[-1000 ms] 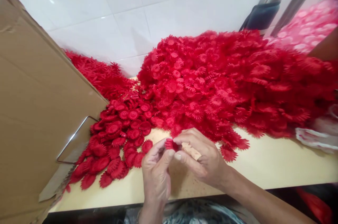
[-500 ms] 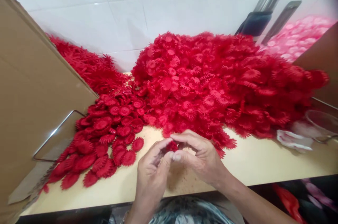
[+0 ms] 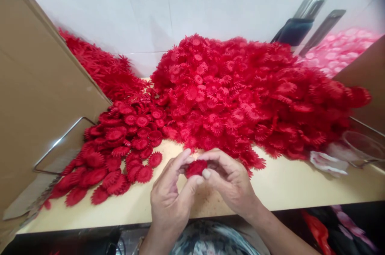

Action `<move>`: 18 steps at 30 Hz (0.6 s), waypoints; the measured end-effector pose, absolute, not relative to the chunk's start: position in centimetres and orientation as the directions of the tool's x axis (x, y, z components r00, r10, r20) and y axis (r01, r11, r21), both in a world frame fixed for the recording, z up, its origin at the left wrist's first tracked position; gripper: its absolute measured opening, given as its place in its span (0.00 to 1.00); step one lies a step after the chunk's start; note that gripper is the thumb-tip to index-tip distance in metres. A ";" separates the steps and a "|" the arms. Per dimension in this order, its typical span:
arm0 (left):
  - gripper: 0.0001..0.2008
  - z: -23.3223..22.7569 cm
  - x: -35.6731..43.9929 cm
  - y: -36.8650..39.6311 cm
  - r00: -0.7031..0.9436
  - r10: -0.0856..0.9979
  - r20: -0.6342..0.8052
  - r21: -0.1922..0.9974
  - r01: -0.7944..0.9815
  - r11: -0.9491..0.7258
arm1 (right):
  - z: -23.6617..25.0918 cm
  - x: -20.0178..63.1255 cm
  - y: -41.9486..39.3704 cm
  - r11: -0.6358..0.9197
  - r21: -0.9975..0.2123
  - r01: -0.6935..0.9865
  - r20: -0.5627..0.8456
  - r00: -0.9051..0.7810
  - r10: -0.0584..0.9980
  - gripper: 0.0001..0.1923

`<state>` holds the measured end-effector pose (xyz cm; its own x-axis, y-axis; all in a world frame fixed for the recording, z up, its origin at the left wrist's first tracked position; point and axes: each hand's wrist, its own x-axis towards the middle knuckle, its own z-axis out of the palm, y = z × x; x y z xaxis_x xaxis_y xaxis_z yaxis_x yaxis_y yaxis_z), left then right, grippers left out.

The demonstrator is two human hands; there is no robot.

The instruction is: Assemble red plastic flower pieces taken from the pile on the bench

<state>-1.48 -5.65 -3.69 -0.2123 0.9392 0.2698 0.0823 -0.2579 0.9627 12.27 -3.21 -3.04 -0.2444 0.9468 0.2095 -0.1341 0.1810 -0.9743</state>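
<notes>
Left hand (image 3: 171, 191) and right hand (image 3: 236, 183) jointly grasp one red, round, fringed piece (image 3: 195, 168). Grip observed above the pale-yellow flat table (image 3: 297, 191).

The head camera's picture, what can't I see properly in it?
Head view: the held red piece, partly covered by the left hand and right hand.
Head view: the pink heap, blurred, partly hidden by the right cardboard.
Head view: the left cardboard, cut off by the picture's left edge.

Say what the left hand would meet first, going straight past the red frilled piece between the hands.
Probably the large heap of red, fringed, fabric-like discs; how high the left hand sits is unclear.
</notes>
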 end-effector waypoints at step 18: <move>0.05 -2.0 0.9 -4.2 -0.199 0.956 -0.215 0.736 -0.677 0.025 | -0.3 10.0 -0.7 0.550 -0.773 0.318 0.559 -0.071 0.826 0.13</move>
